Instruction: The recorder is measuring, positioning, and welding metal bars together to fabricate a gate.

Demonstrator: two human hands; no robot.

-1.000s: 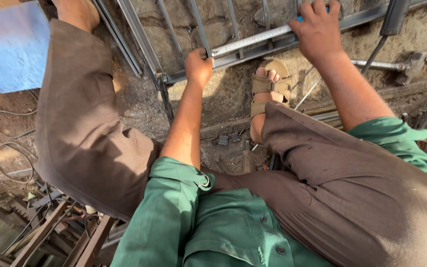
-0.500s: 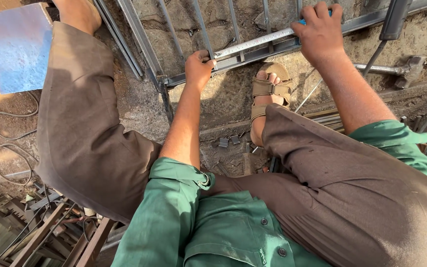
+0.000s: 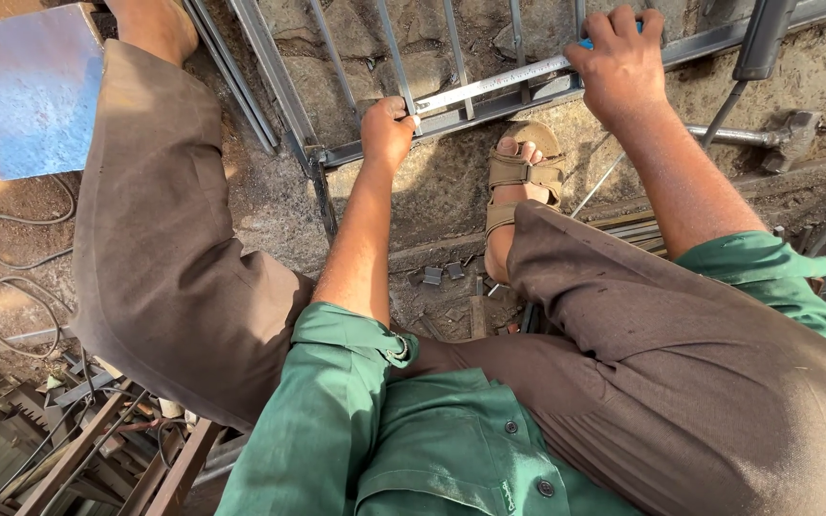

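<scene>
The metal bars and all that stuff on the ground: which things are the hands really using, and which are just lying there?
In use:
- left hand and right hand pressing a steel ruler
- metal grille frame beneath it

Lying about:
- hammer
- blue sheet
- cable
- metal offcuts

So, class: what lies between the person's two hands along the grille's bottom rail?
In the head view, a steel ruler lies along the rail between the left hand and right hand, crossing two upright bars. Below it sits a sandalled foot.
</scene>
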